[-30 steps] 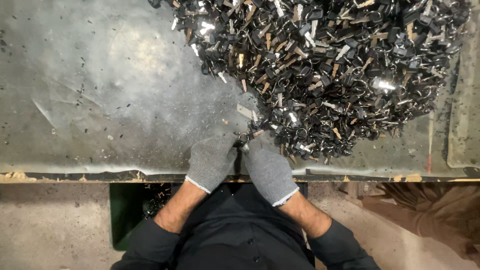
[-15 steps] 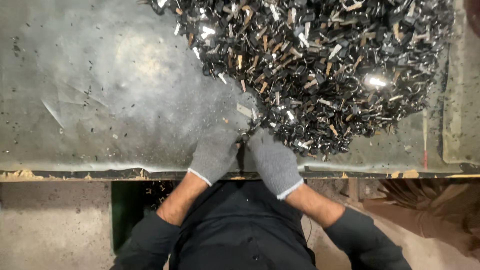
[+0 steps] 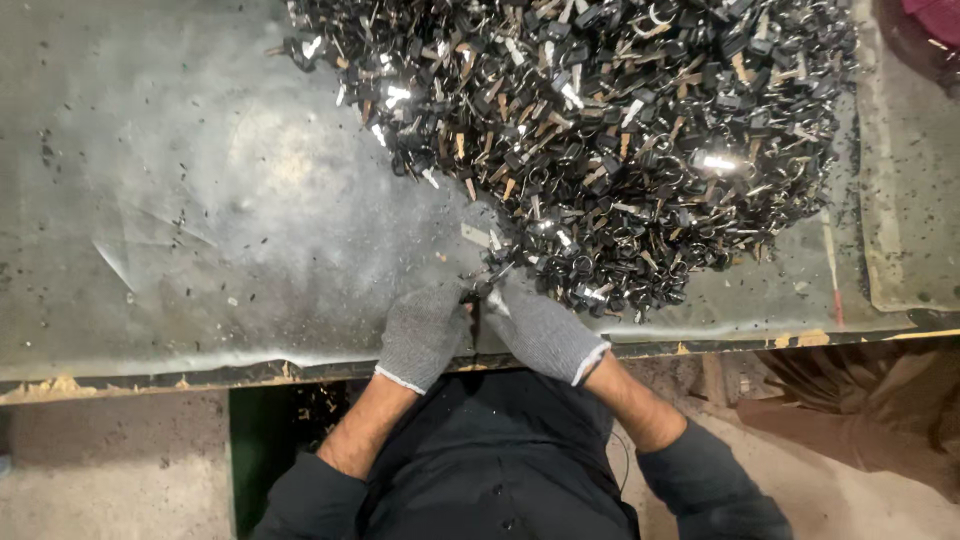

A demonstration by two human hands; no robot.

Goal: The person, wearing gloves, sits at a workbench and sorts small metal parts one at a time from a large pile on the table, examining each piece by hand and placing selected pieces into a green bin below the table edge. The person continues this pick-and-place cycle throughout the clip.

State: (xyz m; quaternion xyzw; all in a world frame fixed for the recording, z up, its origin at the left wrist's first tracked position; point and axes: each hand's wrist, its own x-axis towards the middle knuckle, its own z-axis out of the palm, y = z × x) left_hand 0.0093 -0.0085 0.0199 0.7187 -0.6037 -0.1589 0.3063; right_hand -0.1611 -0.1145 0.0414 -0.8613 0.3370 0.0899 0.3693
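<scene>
Gloved hands meet over a small metal piece at the near edge of the worktop.

The grey metal worktop (image 3: 200,220) lies wide open to the left, bare but for specks; the heap of keys (image 3: 620,140) crowds the right half, almost to the near edge. Both wrists cross that front edge. The left hand (image 3: 425,330) and the right hand (image 3: 540,325), in grey knit gloves, angle inward, fingertips pinched together on a small key (image 3: 488,283) just beside the heap's near fringe. A loose flat metal tag (image 3: 476,236) lies just beyond.
</scene>
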